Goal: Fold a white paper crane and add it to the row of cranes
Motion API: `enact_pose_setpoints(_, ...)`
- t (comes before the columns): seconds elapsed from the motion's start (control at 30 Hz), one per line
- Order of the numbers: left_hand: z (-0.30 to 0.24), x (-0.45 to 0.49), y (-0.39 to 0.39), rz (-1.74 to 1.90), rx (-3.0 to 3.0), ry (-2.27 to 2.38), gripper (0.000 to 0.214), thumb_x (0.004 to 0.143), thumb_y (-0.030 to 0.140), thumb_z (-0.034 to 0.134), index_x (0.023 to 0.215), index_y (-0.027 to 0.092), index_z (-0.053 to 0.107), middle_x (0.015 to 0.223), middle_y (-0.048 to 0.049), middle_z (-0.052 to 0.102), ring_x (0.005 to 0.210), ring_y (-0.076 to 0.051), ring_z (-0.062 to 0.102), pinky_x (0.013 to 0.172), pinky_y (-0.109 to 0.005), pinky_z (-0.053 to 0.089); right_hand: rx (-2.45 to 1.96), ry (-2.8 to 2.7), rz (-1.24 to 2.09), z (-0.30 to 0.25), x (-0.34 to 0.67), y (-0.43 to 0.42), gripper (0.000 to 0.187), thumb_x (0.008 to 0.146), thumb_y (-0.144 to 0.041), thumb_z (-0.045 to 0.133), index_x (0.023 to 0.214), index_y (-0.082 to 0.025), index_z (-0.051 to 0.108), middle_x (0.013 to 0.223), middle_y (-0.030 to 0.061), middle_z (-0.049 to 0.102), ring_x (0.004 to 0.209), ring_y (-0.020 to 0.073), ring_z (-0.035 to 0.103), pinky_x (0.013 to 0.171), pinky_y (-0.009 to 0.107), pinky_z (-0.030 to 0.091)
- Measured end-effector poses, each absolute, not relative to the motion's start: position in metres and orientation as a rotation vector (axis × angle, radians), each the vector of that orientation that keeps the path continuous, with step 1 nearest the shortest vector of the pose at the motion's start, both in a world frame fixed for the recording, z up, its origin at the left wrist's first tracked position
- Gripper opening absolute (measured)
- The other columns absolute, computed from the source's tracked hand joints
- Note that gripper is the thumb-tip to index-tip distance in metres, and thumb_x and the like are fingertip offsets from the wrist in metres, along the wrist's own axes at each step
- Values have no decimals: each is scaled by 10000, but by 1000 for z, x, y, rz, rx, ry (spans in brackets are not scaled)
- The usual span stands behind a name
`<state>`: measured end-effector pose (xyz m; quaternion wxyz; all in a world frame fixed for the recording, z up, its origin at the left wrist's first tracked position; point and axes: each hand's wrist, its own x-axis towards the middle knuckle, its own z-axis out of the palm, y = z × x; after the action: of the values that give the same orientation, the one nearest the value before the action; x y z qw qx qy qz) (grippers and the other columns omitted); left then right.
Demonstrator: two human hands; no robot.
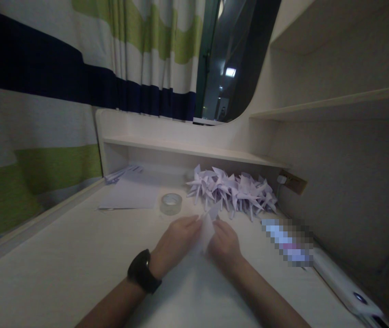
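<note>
Between my two hands is a piece of white folded paper (207, 230), its pointed tip standing up above the fingers. My left hand (179, 234), with a black watch on the wrist, pinches the paper's left side. On the other side my right hand (225, 243) is closed on the same paper, its fingertips partly hidden. Just behind the hands lies a pile of folded paper pinwheels (235, 189) with pointed blades. A roll of clear tape (171, 203) lies flat on the desk, left of the pile and beyond my left hand.
White paper sheets (129, 191) lie at the back left, with folded paper strips (122, 174) behind them. A pixelated phone-like object (286, 242) and a white device (343, 280) lie along the right wall. A low shelf (180, 148) runs across the desk's back.
</note>
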<state>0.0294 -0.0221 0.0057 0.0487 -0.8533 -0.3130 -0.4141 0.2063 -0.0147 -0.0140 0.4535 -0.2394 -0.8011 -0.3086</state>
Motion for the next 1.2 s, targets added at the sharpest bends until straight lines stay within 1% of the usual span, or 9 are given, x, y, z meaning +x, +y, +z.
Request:
enact_pose_setpoints(0.1, 7, 29, -23, -1216, -2665, -988, 151, 919, 170, 493, 958, 166, 639, 921, -76, 702, 858, -195, 672, 799, -333, 555, -615, -2011, -741, -15, 207, -15, 113, 889, -156, 480, 825, -186, 569, 746, 94, 628, 790, 213, 602, 716, 363, 524)
enact_pose_setpoints(0.17, 9, 28, -24, -1205, -2691, -985, 155, 924, 164, 483, 966, 160, 632, 930, -76, 701, 856, -187, 673, 793, -320, 557, -621, -2033, -717, -16, 208, -15, 88, 886, -163, 499, 834, -185, 566, 757, 91, 627, 806, 213, 606, 738, 365, 520)
enact_pose_setpoints(0.27, 10, 29, -25, -1227, -2665, -938, 172, 930, 163, 469, 1011, 152, 620, 1002, -94, 690, 920, -197, 665, 821, -337, 554, -614, -2038, -711, -17, 209, -14, 60, 880, -159, 512, 869, -178, 568, 798, 99, 632, 845, 218, 607, 760, 370, 516)
enact_pose_setpoints(0.33, 9, 29, -24, -1249, -2655, -907, 172, 931, 176, 472, 1024, 153, 616, 1034, -96, 684, 953, -202, 659, 838, -347, 553, -610, -2036, -728, -18, 210, -14, 87, 875, -128, 497, 868, -174, 571, 796, 100, 630, 849, 221, 600, 746, 370, 517)
enact_pose_setpoints(0.5, 4, 31, -21, -1276, -2651, -911, 181, 934, 177, 467, 1026, 152, 621, 1014, -92, 688, 940, -201, 661, 834, -351, 562, -617, -2053, -712, -18, 209, -14, 146, 876, -99, 469, 811, -172, 578, 767, 95, 622, 821, 212, 584, 715, 365, 518)
enact_pose_setpoints(0.73, 7, 31, -24, -1274, -2643, -916, 200, 924, 154, 477, 1054, 139, 628, 1043, -104, 674, 943, -200, 649, 846, -360, 554, -594, -2039, -723, -21, 209, -12, 128, 859, -92, 486, 802, -175, 565, 769, 95, 625, 810, 207, 584, 718, 366, 514)
enact_pose_setpoints(0.83, 7, 31, -25, -1267, -2651, -963, 185, 917, 145, 484, 1009, 127, 644, 1015, -108, 678, 941, -204, 647, 845, -352, 547, -596, -2034, -738, -21, 209, -12, 132, 860, -91, 481, 798, -181, 554, 753, 86, 620, 797, 203, 582, 711, 361, 511)
enact_pose_setpoints(1.0, 12, 29, -27, -1340, -2692, -1040, 182, 911, 151, 491, 996, 159, 652, 985, -76, 690, 888, -181, 653, 826, -318, 537, -608, -2045, -731, -17, 208, -14, 169, 877, -90, 459, 770, -184, 551, 729, 77, 604, 779, 194, 563, 690, 347, 496)
enact_pose_setpoints(1.2, 18, 25, -27, -1271, -2705, -1071, 221, 918, 149, 454, 883, 163, 672, 820, -60, 698, 773, -170, 652, 745, -283, 521, -609, -2098, -748, -14, 207, -16, 221, 905, -110, 432, 735, -184, 553, 693, 62, 583, 730, 182, 543, 644, 318, 475)
